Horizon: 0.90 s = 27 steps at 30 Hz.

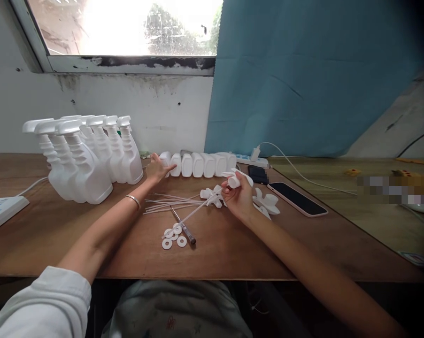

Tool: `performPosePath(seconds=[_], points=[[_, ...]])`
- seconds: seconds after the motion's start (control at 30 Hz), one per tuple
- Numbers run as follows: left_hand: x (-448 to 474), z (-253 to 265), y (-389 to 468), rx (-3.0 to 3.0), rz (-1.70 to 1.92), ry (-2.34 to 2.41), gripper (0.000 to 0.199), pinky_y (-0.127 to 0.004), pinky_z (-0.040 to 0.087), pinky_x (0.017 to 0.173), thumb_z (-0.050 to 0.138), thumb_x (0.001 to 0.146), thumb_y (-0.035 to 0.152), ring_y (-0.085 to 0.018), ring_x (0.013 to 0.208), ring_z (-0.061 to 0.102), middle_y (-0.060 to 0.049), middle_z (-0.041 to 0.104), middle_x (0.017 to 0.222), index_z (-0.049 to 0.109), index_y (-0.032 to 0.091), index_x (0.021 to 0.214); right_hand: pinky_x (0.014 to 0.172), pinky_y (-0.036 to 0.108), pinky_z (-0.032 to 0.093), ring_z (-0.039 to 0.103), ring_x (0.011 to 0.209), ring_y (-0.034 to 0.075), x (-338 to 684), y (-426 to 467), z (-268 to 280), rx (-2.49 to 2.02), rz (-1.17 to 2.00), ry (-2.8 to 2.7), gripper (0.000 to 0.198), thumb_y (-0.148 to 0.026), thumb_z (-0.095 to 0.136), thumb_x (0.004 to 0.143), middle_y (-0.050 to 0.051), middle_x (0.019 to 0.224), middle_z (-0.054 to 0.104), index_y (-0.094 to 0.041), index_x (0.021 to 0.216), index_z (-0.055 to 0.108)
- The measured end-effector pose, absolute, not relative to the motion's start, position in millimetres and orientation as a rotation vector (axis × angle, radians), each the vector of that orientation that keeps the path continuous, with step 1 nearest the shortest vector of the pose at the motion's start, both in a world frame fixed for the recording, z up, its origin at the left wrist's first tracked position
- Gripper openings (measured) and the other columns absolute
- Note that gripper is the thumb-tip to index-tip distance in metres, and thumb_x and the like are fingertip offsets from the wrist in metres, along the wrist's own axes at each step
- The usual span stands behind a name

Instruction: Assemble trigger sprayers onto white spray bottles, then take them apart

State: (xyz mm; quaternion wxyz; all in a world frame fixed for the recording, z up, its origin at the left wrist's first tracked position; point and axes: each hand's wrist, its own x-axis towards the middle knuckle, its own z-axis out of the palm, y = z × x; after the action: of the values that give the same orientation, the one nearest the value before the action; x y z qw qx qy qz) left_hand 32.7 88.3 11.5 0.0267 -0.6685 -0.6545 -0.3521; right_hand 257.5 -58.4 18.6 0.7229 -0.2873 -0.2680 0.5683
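My right hand is closed around a white trigger sprayer head. A thin clear dip tube slants down from it toward the lower left. At the left end of a row of white plastic bottles, my left hand has its thumb stretched out across the nearest bottle; I cannot tell whether it grips it. More white sprayer heads lie by my right hand. Between my arms are loose tubes, several white ring washers and a screwdriver.
Several bottles fitted with sprayer heads stand at the left on the brown table. A power strip sits at the left edge. Rightward are a phone, a dark item and a plugged-in charger with its cable.
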Motion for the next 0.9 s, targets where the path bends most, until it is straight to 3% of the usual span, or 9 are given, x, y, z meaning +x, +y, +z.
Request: performPosePath(seconds=[0.2, 0.43, 0.6, 0.7, 0.8, 0.9], points=[[33.9, 10.4, 96.3, -2.018, -0.983, -2.059, 0.085, -0.044, 0.042, 0.077, 0.056, 0.057, 0.072, -0.039, 0.094, 0.056, -0.023, 0.051, 0.113, 0.037, 0.011, 0.112, 0.034, 0.014, 0.038, 0.047, 0.035, 0.006, 255.6, -59.0, 19.3, -0.633, 1.283, -0.552, 0.021, -0.033, 0.057, 0.072, 0.002, 0.046, 0.060, -0.015, 0.062, 0.055], [32.6, 1.1, 92.6, -2.071, -1.077, -2.012, 0.079, -0.043, 0.040, 0.082, 0.053, 0.062, 0.070, -0.036, 0.101, 0.052, -0.021, 0.048, 0.117, 0.038, 0.011, 0.114, 0.035, 0.012, 0.040, 0.051, 0.039, 0.006, 254.7, -61.0, 21.3, -0.635, 1.287, -0.520, 0.022, -0.034, 0.060, 0.071, 0.000, 0.045, 0.058, -0.016, 0.060, 0.054], [27.8, 9.4, 73.2, -1.894, -1.269, -1.840, 0.053, -0.044, 0.031, 0.092, 0.044, 0.078, 0.053, -0.034, 0.116, 0.039, -0.020, 0.043, 0.120, 0.043, 0.012, 0.112, 0.038, 0.015, 0.043, 0.052, 0.043, 0.007, 251.9, -61.9, 18.5, -0.642, 1.273, -0.643, 0.039, -0.055, 0.058, 0.069, 0.001, 0.055, 0.061, -0.016, 0.066, 0.055], [25.4, 35.7, 48.1, -1.995, -1.355, -1.827, 0.033, -0.044, 0.034, 0.087, 0.037, 0.083, 0.042, -0.031, 0.107, 0.046, -0.015, 0.052, 0.110, 0.052, 0.017, 0.098, 0.031, 0.015, 0.031, 0.037, 0.034, 0.004, 244.6, -63.7, 12.9, -0.655, 1.217, -0.768, 0.049, -0.065, 0.051, 0.068, -0.006, 0.044, 0.044, -0.017, 0.065, 0.053], [27.1, 65.8, 4.4, -2.446, -1.293, -1.543, 0.031, -0.039, 0.036, 0.086, 0.033, 0.086, 0.040, -0.024, 0.092, 0.054, -0.007, 0.061, 0.094, 0.054, 0.018, 0.090, 0.032, 0.014, 0.024, 0.026, 0.033, 0.002, 232.6, -71.5, 6.6, -0.682, 1.106, -0.918, 0.044, -0.061, 0.053, 0.070, -0.010, 0.044, 0.030, -0.017, 0.069, 0.053], [35.0, 75.5, -47.7, -2.718, -1.018, -1.207, 0.029, -0.040, 0.031, 0.088, 0.040, 0.084, 0.043, -0.023, 0.093, 0.054, -0.004, 0.063, 0.094, 0.058, 0.021, 0.088, 0.040, 0.016, 0.030, 0.034, 0.042, 0.004, 217.8, -84.3, 1.3, -0.656, 1.060, -1.056, 0.039, -0.056, 0.059, 0.068, -0.008, 0.051, 0.037, -0.020, 0.079, 0.053]])
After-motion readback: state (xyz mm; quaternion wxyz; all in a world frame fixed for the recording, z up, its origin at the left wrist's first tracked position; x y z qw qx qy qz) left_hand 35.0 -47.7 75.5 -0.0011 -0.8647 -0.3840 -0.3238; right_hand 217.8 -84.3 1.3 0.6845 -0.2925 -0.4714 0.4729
